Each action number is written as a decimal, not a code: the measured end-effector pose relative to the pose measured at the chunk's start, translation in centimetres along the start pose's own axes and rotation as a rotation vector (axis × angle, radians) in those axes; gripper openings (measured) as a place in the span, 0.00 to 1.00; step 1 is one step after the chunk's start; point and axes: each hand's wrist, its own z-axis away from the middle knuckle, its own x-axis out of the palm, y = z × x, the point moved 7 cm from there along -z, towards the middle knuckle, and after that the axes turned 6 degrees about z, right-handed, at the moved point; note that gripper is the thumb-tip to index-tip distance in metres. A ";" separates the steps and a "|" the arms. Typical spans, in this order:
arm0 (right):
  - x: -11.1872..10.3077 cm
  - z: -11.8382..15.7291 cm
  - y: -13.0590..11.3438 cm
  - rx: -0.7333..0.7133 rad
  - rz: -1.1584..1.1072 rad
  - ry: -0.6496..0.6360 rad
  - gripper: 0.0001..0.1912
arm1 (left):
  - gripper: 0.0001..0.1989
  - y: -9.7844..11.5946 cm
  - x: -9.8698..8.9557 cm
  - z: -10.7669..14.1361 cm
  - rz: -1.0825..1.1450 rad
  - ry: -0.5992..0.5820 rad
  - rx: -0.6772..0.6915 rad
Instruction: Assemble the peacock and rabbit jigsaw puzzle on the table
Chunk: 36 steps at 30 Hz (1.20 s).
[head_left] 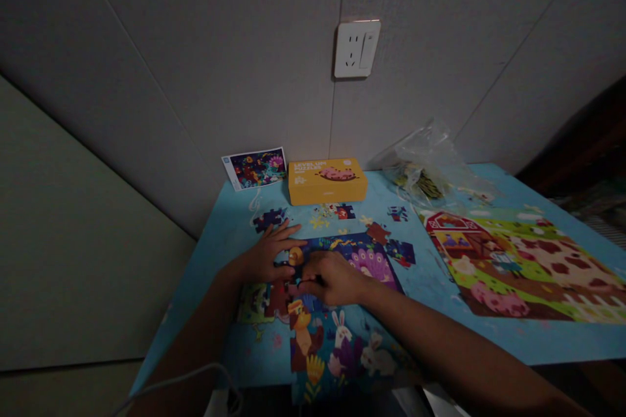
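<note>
A partly joined jigsaw puzzle (342, 339) with rabbits, a fox-like animal and a purple peacock lies on the blue table. My left hand (268, 257) rests at its upper left side, fingers spread, the thumb and fingertips touching the pieces there. Curled closed over the puzzle's middle is my right hand (332, 277), its fingertips on a puzzle piece at the left part of the picture; the hand hides most of that piece. Left of the fox, a green and brown joined section (259, 303) sits beneath my left wrist.
Loose pieces (401, 252) lie around the puzzle's top. Behind stand a yellow puzzle box (327, 182) and a picture card (257, 168) against the wall. A clear plastic bag (425, 169) and a farm puzzle (523, 267) are at the right. A white cable (180, 378) crosses my left forearm.
</note>
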 end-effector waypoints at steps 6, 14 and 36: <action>0.3 0.1 0.3 0.007 0.037 -0.019 0.15 | 0.33 0.2 -0.1 -0.1 -0.017 -0.042 -0.042; 0.1 -0.1 0.6 0.082 -0.037 0.022 0.11 | 0.33 0.2 -0.1 0.0 -0.014 -0.046 -0.049; 0.0 0.0 0.5 0.011 -0.051 0.021 0.05 | 0.43 0.2 0.0 0.0 -0.001 -0.059 -0.044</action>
